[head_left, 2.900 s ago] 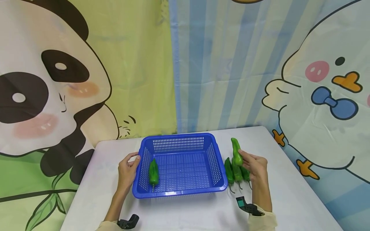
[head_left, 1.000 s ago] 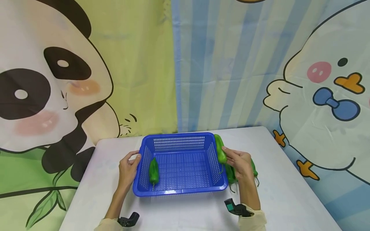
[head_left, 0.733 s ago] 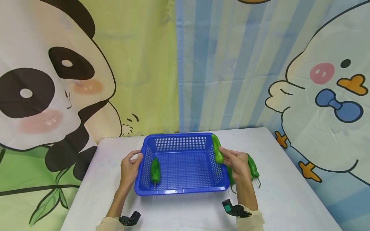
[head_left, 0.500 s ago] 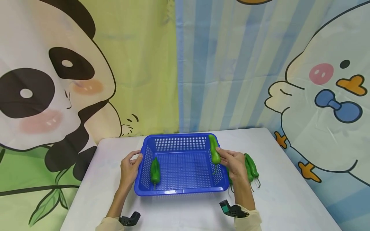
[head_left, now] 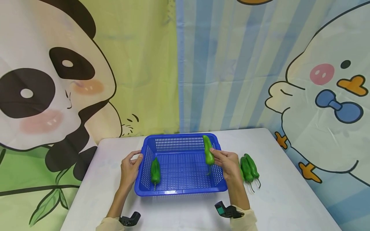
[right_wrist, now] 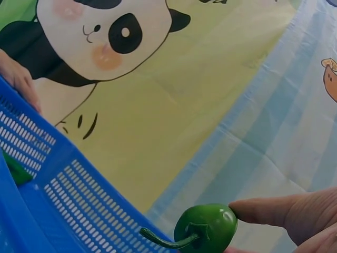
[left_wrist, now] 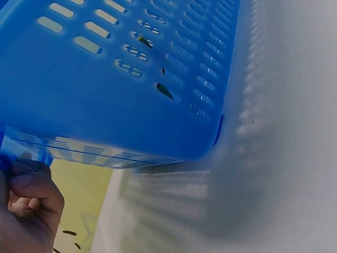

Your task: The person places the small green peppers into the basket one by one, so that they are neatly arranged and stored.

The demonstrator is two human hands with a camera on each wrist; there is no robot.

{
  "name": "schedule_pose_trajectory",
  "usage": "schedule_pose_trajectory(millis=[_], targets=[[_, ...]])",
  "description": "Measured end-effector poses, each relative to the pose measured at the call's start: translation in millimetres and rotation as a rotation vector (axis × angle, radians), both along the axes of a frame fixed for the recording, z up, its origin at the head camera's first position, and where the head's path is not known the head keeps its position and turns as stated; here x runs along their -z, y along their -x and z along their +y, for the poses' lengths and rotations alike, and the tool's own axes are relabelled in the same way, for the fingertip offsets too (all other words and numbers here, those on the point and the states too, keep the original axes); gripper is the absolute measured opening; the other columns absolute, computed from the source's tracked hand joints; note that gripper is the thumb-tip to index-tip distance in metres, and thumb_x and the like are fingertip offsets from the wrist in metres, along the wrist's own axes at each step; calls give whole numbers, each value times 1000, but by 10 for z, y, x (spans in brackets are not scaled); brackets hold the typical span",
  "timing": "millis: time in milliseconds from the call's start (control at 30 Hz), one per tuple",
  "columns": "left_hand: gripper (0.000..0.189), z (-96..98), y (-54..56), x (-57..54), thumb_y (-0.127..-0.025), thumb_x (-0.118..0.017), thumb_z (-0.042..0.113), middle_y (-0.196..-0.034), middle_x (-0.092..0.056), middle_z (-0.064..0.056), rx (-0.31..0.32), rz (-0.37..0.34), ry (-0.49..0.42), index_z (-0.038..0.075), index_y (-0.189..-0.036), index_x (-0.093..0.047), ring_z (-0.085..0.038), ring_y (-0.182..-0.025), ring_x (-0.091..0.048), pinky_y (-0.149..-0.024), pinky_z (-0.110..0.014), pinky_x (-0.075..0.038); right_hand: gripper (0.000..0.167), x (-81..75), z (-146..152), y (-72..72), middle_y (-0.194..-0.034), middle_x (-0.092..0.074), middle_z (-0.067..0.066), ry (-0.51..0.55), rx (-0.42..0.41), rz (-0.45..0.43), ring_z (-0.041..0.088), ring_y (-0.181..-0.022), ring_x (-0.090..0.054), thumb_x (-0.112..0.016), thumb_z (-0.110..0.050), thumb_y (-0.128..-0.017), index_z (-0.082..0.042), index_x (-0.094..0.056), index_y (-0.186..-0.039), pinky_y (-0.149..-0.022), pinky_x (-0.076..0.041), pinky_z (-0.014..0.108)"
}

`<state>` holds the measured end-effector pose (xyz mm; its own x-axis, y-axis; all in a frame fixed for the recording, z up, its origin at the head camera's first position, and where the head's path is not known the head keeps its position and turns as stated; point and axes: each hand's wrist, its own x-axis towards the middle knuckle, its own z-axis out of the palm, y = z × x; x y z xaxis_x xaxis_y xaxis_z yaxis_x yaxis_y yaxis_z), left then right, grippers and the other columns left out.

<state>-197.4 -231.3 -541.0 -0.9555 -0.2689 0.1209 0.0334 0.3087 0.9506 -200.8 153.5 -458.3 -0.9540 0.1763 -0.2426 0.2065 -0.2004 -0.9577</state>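
A blue plastic basket [head_left: 180, 192] with slotted walls stands on the white table. My left hand [head_left: 129, 168] grips its left rim, thumb on top; in the left wrist view, curled fingers [left_wrist: 39, 192] show at the rim. My right hand [head_left: 228, 163] pinches a light green pepper [head_left: 208, 150] over the basket's right part, stem toward me. In the right wrist view the held pepper [right_wrist: 205, 229] shows its stem end, with a finger against its side. A darker green pepper [head_left: 155, 171] lies inside the basket by the left wall.
Several green peppers [head_left: 247, 170] lie side by side on the table [head_left: 277, 192], right of the basket; one is partly hidden by my right hand. A printed curtain [head_left: 202, 64] with cartoon animals hangs behind the table's back edge.
My right hand has carried the light green pepper leftward from above the peppers on the right, across the basket's right rim, to over its inside. The left hand keeps its grip on the rim.
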Motion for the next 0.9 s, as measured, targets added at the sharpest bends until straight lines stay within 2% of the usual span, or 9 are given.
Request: schedule_pose_trajectory(millis=[200, 500, 900], targets=[[36, -1, -5, -1, -113, -61, 28, -92, -82, -26, -1, 6, -4, 3, -139, -68, -9, -61, -73, -56, -23, -57, 52, 35, -128, 6, -90, -81, 4, -7, -11, 12, 10, -77, -79, -84, -13, -97, 20, -65, -133, -72, -64, 22], [36, -4, -8, 13, -113, -62, 28, -93, -81, -27, 5, 6, -16, 3, -138, -68, -10, -60, -74, -55, -23, -57, 50, 100, -237, -9, -99, -84, 10, -38, -18, -18, 13, -80, -79, -88, -19, -94, 16, -72, -127, -73, -64, 23], [38, -10, -5, 3, -113, -61, 29, -91, -81, -26, 16, 9, -22, 2, -138, -68, -10, -60, -74, -55, -23, -57, 44, 130, -395, -26, -97, -83, 10, -18, -37, -1, 15, -79, -79, -88, -16, -93, 15, -75, -122, -72, -65, 25]])
